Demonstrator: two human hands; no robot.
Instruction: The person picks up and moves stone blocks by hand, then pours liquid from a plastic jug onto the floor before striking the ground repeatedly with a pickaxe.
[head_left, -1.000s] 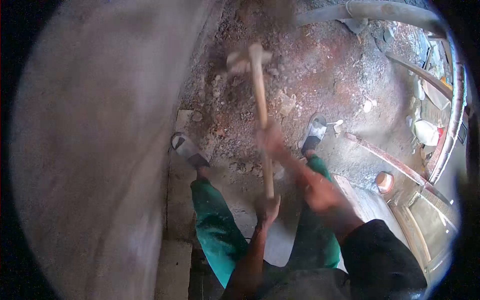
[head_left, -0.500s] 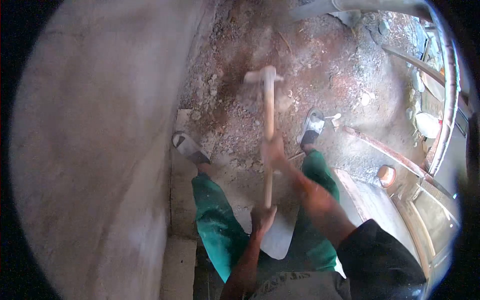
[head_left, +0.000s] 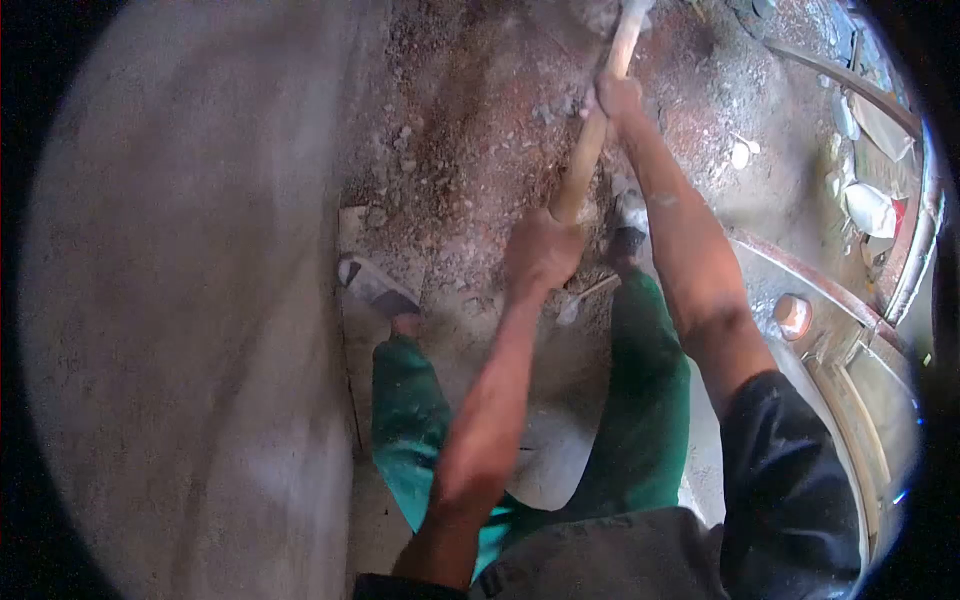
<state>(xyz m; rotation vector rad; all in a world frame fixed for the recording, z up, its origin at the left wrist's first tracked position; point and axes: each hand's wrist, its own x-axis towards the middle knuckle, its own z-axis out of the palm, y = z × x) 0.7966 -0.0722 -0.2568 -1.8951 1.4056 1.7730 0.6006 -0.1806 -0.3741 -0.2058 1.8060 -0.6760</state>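
Both my hands are wrapped round the wooden handle of a pickaxe (head_left: 585,168), which slants up and away to the right. My left hand (head_left: 543,250) grips its near end, in front of my legs. Farther up the shaft, close to the top of the view, my right hand (head_left: 619,96) is closed on it. The pickaxe head is cut off by the top edge, so its shape does not show now. Beneath the tool lies broken, reddish-brown rubble and dirt (head_left: 450,150).
A plain wall (head_left: 190,300) rises close on my left. My sandalled feet (head_left: 378,285) stand apart on the rubble. To the right are a long bar (head_left: 810,285), an orange-brown pot (head_left: 792,315), a white bag (head_left: 870,210) and a curved pole (head_left: 925,230).
The pickaxe has swung up and away to the right, its head leaving the ground in front of me. Both hands moved forward with it, and my arms are stretched out farther.
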